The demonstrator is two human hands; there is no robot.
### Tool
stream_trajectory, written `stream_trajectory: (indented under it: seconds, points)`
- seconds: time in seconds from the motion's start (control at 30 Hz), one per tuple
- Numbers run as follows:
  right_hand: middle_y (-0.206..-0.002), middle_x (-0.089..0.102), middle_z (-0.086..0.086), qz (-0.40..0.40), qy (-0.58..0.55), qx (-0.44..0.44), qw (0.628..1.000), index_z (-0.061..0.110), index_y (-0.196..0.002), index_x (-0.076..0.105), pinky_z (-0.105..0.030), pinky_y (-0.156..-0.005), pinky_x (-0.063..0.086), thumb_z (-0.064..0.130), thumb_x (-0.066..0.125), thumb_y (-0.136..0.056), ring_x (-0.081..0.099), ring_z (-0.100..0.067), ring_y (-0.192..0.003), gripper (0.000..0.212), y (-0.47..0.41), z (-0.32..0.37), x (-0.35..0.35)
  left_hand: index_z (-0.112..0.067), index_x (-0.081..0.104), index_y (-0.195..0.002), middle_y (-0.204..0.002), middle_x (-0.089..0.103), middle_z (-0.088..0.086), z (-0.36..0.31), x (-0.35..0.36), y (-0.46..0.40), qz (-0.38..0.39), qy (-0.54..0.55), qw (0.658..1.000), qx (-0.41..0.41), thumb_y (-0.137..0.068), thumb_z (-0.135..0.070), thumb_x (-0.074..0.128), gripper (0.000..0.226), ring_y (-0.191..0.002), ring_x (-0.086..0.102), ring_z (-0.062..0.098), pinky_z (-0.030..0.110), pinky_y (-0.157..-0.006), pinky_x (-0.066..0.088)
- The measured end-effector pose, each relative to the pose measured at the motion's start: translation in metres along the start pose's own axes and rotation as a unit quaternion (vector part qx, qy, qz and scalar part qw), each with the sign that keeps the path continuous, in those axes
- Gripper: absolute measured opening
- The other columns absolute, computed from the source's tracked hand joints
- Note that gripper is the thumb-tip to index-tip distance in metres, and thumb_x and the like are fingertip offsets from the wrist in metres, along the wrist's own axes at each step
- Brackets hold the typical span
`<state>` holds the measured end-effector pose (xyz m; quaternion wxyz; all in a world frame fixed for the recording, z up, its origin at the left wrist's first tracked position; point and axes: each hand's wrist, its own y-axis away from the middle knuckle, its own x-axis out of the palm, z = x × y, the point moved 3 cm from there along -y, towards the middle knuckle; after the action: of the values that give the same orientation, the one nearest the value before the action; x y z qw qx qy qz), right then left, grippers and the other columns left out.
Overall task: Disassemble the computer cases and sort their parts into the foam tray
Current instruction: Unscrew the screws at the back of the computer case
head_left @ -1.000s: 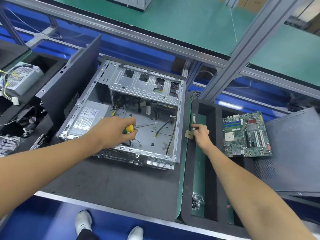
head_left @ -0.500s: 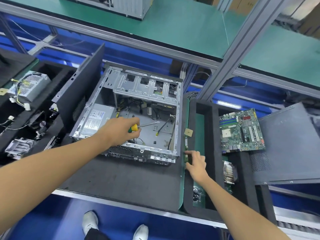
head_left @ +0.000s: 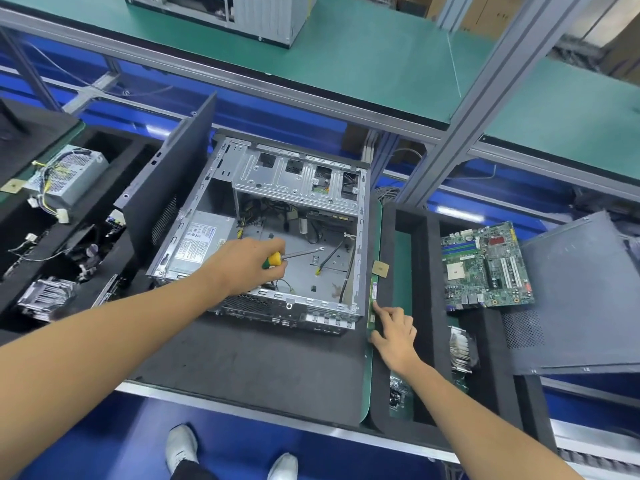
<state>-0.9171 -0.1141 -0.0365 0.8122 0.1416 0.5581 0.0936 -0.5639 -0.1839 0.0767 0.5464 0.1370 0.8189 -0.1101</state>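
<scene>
cases: 2 [head_left: 277,237] | motherboards: 1 [head_left: 485,268]; power supplies: 2, perhaps more [head_left: 65,178]

Electronics teardown workshop: aluminium-framed bench [head_left: 485,109], green antistatic mats [head_left: 363,57], foam tray [head_left: 426,271].

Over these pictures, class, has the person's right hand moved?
Yes. The right hand has come nearer the person along the foam tray, away from the small square chip.

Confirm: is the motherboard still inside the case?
No, the motherboard lies in the foam tray right of the case.
</scene>
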Motion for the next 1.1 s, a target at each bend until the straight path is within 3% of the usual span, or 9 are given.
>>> stream_trajectory:
  seconds: [0.13, 0.23, 0.33, 0.6, 0.73, 0.83, 0.9, 1.0, 1.1]
  points:
    - [-0.121, 0.037, 0.002, -0.034, -0.023, -0.012, 0.999, 0.031, -0.155, 0.034, -0.034, -0.094, 0.021, 0.024, 0.054, -0.095, 0.031, -0.023, -0.116, 0.065, -0.003, 0.001, -0.011, -0.035, 0.042, -0.086, -0.065, 0.060, -0.008, 0.000, 0.000, 0.000, 0.001, 0.000, 1.000, -0.001, -0.098, -0.053, 0.052, 0.024, -0.060, 0.057, 0.010, 0.028, -0.054, 0.042]
    - [-0.145, 0.039, -0.004, -0.070, -0.042, 0.018, 0.997, 0.027, -0.157, 0.030, -0.043, -0.111, 0.023, 0.023, 0.053, -0.097, 0.030, -0.028, -0.136, 0.064, -0.021, 0.006, -0.029, -0.035, 0.043, -0.086, -0.065, 0.060, -0.008, 0.001, 0.000, 0.000, -0.002, 0.003, 1.000, -0.002, -0.098, -0.052, 0.052, 0.023, -0.060, 0.057, 0.011, 0.028, -0.055, 0.043]
    - [-0.166, 0.022, -0.002, -0.028, -0.025, 0.039, 0.999, 0.021, -0.161, 0.020, -0.044, -0.121, 0.014, 0.030, 0.044, -0.103, 0.016, -0.023, -0.152, 0.063, -0.046, 0.020, -0.036, -0.035, 0.044, -0.087, -0.064, 0.059, -0.008, 0.002, 0.000, 0.000, -0.011, 0.002, 1.000, 0.002, -0.098, -0.051, 0.052, 0.022, -0.058, 0.055, 0.010, 0.028, -0.052, 0.039]
    - [-0.161, 0.029, -0.004, -0.025, -0.004, 0.060, 0.998, 0.026, -0.158, 0.031, -0.044, -0.120, 0.015, 0.036, 0.042, -0.104, 0.023, -0.026, -0.148, 0.056, -0.062, 0.020, -0.046, -0.038, 0.042, -0.090, -0.069, 0.060, -0.009, 0.004, 0.001, -0.003, -0.018, 0.018, 1.000, -0.004, -0.098, -0.056, 0.052, 0.021, -0.063, 0.057, 0.012, 0.031, -0.058, 0.046]
    - [-0.145, 0.039, -0.014, -0.187, -0.160, 0.107, 0.963, 0.023, -0.142, 0.052, -0.046, -0.113, 0.021, 0.023, 0.050, -0.098, 0.031, -0.033, -0.136, 0.044, -0.058, 0.039, -0.070, -0.039, 0.040, -0.097, -0.072, 0.060, -0.011, 0.004, -0.003, -0.003, -0.019, 0.029, 0.999, 0.000, -0.098, -0.062, 0.050, 0.025, -0.058, 0.055, 0.008, 0.033, -0.055, 0.047]
    - [-0.128, 0.044, -0.010, -0.285, -0.236, 0.032, 0.929, 0.019, -0.120, 0.062, -0.040, -0.099, 0.026, 0.029, 0.052, -0.085, 0.037, -0.027, -0.121, 0.038, -0.047, 0.075, -0.103, -0.034, 0.038, -0.107, -0.073, 0.059, -0.008, 0.000, -0.007, 0.000, -0.032, 0.032, 0.999, -0.010, -0.098, -0.066, 0.048, 0.034, -0.060, 0.057, 0.013, 0.035, -0.054, 0.046]
    - [-0.116, 0.041, 0.000, -0.303, -0.241, -0.059, 0.920, 0.020, -0.110, 0.064, -0.034, -0.089, 0.023, 0.034, 0.048, -0.078, 0.034, -0.018, -0.108, 0.039, -0.039, 0.108, -0.119, -0.032, 0.037, -0.110, -0.072, 0.056, -0.007, 0.000, -0.012, 0.002, -0.051, 0.068, 0.996, -0.020, -0.099, -0.063, 0.048, 0.034, -0.058, 0.055, 0.012, 0.033, -0.050, 0.039]
    - [-0.105, 0.044, 0.011, -0.267, -0.212, -0.207, 0.917, 0.020, -0.105, 0.061, -0.028, -0.083, 0.026, 0.036, 0.046, -0.078, 0.038, -0.013, -0.100, 0.035, -0.027, 0.155, -0.119, -0.034, 0.039, -0.108, -0.073, 0.059, -0.005, 0.005, -0.017, 0.004, -0.072, 0.190, 0.979, -0.035, -0.103, -0.056, 0.048, 0.025, -0.053, 0.053, 0.007, 0.032, -0.050, 0.043]
    - [-0.111, 0.059, 0.004, -0.037, -0.172, -0.273, 0.946, 0.017, -0.114, 0.056, -0.033, -0.093, 0.045, 0.037, 0.046, -0.081, 0.056, -0.016, -0.105, 0.040, -0.015, 0.194, -0.093, -0.029, 0.043, -0.105, -0.074, 0.063, -0.002, 0.002, -0.027, 0.009, -0.130, 0.283, 0.949, -0.059, -0.105, -0.052, 0.047, 0.023, -0.056, 0.053, 0.004, 0.031, -0.054, 0.047]
